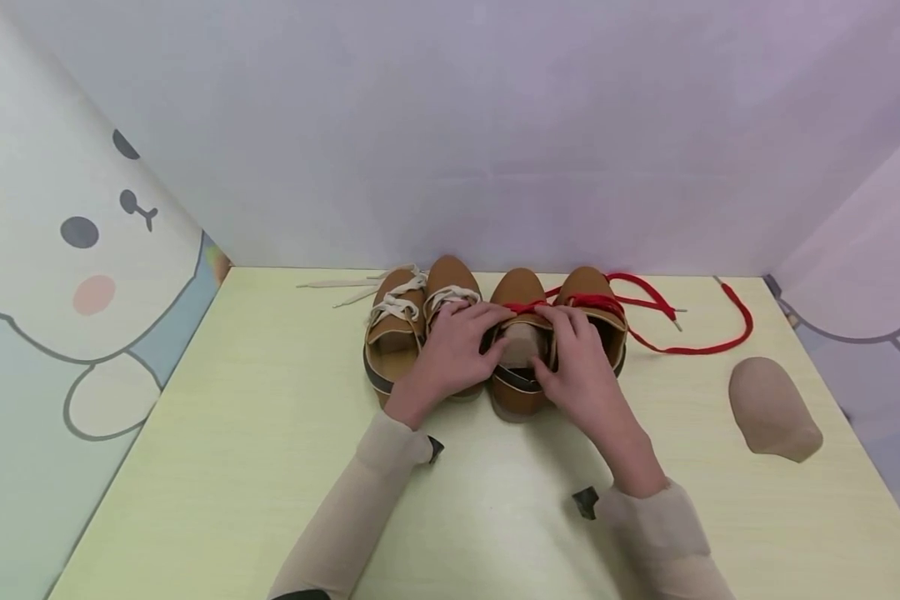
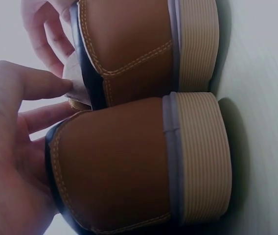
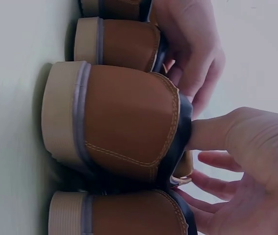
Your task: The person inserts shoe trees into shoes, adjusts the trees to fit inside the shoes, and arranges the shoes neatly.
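Two brown shoes with red laces stand side by side on the table. In the left one of these, the inner red-laced shoe, a beige shoe insert shows through the opening. My left hand reaches over from the left, its fingertips by the red lace and its thumb at the insert. From the other side, my right hand has its fingers near the lace and its thumb at the collar. Each thumb is spread apart from its fingers. The left hand partly covers the nearer white-laced shoe.
Another white-laced shoe stands furthest left; the second red-laced shoe is on the right, its red lace end trailing rightward. A loose beige shoe insert lies on the table's right side. A pale wall rises behind the toes.
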Tool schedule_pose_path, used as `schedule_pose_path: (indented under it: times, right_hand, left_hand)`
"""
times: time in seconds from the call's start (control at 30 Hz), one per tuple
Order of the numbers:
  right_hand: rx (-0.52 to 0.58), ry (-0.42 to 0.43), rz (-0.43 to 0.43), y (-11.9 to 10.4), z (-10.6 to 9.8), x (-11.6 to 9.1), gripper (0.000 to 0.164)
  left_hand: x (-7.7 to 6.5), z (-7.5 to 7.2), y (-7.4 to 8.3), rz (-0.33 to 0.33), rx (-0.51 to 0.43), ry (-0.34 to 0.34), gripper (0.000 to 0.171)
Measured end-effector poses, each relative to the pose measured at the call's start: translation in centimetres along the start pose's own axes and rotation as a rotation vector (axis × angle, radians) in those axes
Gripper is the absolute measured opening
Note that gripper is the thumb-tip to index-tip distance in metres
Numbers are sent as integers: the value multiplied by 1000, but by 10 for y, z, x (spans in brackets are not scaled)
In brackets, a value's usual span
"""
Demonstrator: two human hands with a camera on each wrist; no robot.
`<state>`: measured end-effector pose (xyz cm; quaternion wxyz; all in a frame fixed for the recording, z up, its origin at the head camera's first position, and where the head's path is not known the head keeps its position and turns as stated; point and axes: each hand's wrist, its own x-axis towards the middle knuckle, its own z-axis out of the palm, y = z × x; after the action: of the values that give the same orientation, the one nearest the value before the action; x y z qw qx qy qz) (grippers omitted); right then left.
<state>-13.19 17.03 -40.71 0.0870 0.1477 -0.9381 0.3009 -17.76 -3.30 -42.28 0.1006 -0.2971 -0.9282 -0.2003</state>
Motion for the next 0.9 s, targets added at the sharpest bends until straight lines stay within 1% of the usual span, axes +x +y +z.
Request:
schedule_pose_path:
  times: [0.13, 0.27, 0.43, 0.7, 0.9]
  right_hand:
    - [1, -45, 11, 1, -3, 3, 73]
    - [-18, -68, 25, 1, -3, 6, 74]
    - [-39, -69, 30, -1, -1, 9, 73]
    - [-77, -67, 36, -1, 3, 11, 64]
    - [-114, -64, 38, -2, 6, 12, 60]
  left_hand:
    - [1, -2, 1, 5, -2, -10, 39]
    - [1, -4, 3, 5, 1, -25, 40]
    - [1, -5, 3, -2, 4, -39, 40]
    - [2, -5, 5, -10, 13, -32, 38]
    - [3, -3, 7, -30, 32, -39, 35]
